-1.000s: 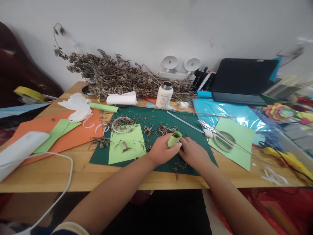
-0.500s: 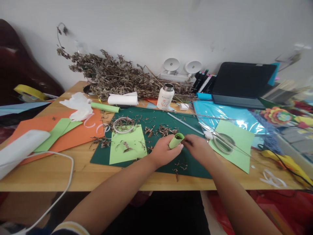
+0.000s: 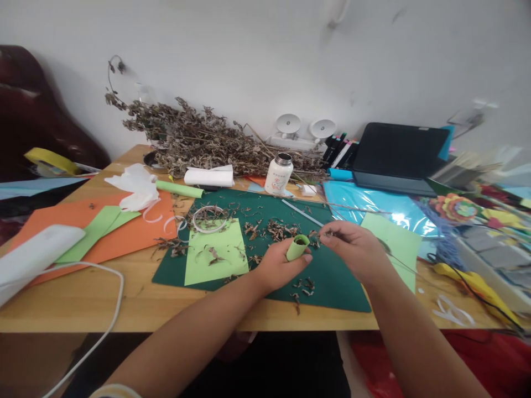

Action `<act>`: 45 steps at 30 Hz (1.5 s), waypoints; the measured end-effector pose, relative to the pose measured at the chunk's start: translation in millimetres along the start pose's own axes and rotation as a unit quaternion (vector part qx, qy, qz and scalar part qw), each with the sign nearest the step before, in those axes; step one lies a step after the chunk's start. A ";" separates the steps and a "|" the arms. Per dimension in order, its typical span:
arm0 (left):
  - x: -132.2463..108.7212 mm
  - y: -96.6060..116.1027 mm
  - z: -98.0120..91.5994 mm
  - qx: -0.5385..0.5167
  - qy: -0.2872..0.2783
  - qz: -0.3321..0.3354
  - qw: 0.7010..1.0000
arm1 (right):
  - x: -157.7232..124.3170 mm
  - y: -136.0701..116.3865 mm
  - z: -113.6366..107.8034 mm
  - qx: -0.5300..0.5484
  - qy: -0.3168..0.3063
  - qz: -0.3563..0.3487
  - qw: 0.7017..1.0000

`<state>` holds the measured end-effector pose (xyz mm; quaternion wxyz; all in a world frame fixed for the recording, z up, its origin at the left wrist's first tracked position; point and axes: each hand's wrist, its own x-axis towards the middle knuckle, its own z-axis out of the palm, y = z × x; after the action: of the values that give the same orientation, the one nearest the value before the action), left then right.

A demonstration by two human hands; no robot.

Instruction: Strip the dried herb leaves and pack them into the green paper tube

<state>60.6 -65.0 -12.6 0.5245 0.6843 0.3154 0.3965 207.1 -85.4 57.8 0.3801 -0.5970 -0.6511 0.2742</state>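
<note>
My left hand (image 3: 279, 264) is wrapped round a small light-green paper tube (image 3: 297, 247), held upright over the dark green cutting mat (image 3: 332, 276). Its open top shows brown bits inside. My right hand (image 3: 357, 249) is just right of the tube, fingers pinched on a small clump of dried leaves (image 3: 327, 234) near the tube's mouth. More dried leaf crumbs (image 3: 277, 228) lie scattered on the mat behind the hands. A light-green paper sheet (image 3: 215, 253) lies on the mat to the left.
A pile of dried branches (image 3: 199, 138) lines the wall. A white bottle (image 3: 279, 174), tape ring (image 3: 209, 219), orange paper (image 3: 124, 232), blue foil sheet (image 3: 373, 202), black case (image 3: 398, 152) and paper flowers (image 3: 456, 207) crowd the wooden table (image 3: 124, 298). A white cable (image 3: 103, 331) hangs off the front left.
My right hand has lifted off the mat and moved right and up, now pinching dried leaves beside the tube. The left hand has kept hold of the tube. The view has tilted slightly.
</note>
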 end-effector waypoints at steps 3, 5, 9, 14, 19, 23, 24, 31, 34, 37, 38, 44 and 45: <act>-0.8 1.6 0.0 0.011 -0.025 0.012 1.000 | -0.8 -1.2 2.0 0.062 -0.016 -0.004 0.998; -1.0 1.8 0.1 0.016 -0.028 0.016 0.999 | -1.3 -6.4 1.2 0.058 -0.030 -0.011 0.998; -0.6 0.7 0.2 0.024 -0.026 0.023 0.999 | -1.1 -25.1 -3.9 -0.089 -0.070 -0.051 0.992; -0.3 1.2 -0.4 0.027 -0.031 0.026 0.999 | 4.1 -47.1 -10.0 -0.262 -0.137 -0.146 0.944; 0.1 2.1 -0.4 0.063 -0.015 0.034 0.997 | 11.1 -57.6 -12.4 -0.338 -0.174 -0.191 0.905; 0.8 1.1 0.3 0.083 -0.015 0.033 0.996 | 12.9 -59.1 -12.8 -0.370 -0.177 -0.206 0.889; 0.9 0.9 0.5 0.086 -0.017 0.035 0.996 | 12.7 -59.1 -12.5 -0.376 -0.170 -0.203 0.888; 1.2 1.1 0.7 0.103 -0.027 0.045 0.993 | 8.1 -52.6 -5.7 -0.346 -0.130 -0.217 0.904; 1.3 0.9 0.8 0.099 -0.021 0.034 0.994 | 5.4 -44.7 -2.2 -0.310 -0.098 -0.219 0.920; 1.6 0.5 1.0 0.097 -0.018 0.029 0.995 | 3.5 -36.3 0.7 -0.267 -0.071 -0.217 0.936; 1.6 0.5 0.9 0.097 -0.015 0.028 0.995 | 3.1 -34.1 1.5 -0.252 -0.071 -0.219 0.940; 1.7 3.1 0.0 0.073 -0.025 0.014 0.997 | 2.8 -26.7 3.3 -0.238 -0.055 -0.226 0.943; 1.8 3.4 0.0 0.071 -0.022 0.011 0.997 | 2.6 -25.8 3.4 -0.241 -0.043 -0.219 0.945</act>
<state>61.6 -64.3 -8.9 0.4772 0.7318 0.3230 0.3638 189.7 -86.0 77.2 0.2471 -0.5012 -0.8281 0.0452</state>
